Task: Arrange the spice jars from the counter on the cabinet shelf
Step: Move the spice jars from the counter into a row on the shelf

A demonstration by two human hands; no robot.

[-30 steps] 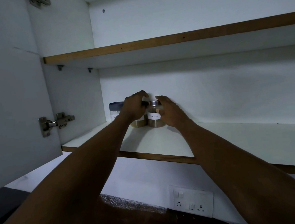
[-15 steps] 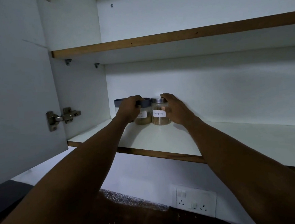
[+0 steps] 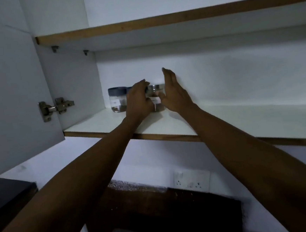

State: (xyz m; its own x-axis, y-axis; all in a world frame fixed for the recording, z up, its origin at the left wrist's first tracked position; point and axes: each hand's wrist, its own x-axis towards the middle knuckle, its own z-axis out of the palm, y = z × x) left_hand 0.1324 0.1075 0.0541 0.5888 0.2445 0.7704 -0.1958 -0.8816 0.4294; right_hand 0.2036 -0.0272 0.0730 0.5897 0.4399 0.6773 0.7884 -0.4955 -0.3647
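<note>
Three spice jars stand at the back left of the lower cabinet shelf (image 3: 222, 121). The left jar (image 3: 117, 101) has a dark blue lid and stands free. My left hand (image 3: 138, 101) curls round the middle jar (image 3: 129, 89), hiding all but a sliver of its blue lid. The right jar (image 3: 157, 95) has a silver lid and a white label. My right hand (image 3: 174, 94) is just to the right of that jar, its fingers straight and raised, its thumb near the label.
The open cabinet door (image 3: 9, 90) with its metal hinge (image 3: 55, 108) stands on the left. An upper shelf (image 3: 159, 22) runs overhead. The lower shelf stretches bare to the right. Below are a wall socket (image 3: 191, 181), a dark counter (image 3: 164, 206) and a black box (image 3: 6, 193).
My right hand has let go of the silver-lidded jar and its fingers have lifted straight. My left hand has shifted right over the middle jar. The view has drawn closer.
</note>
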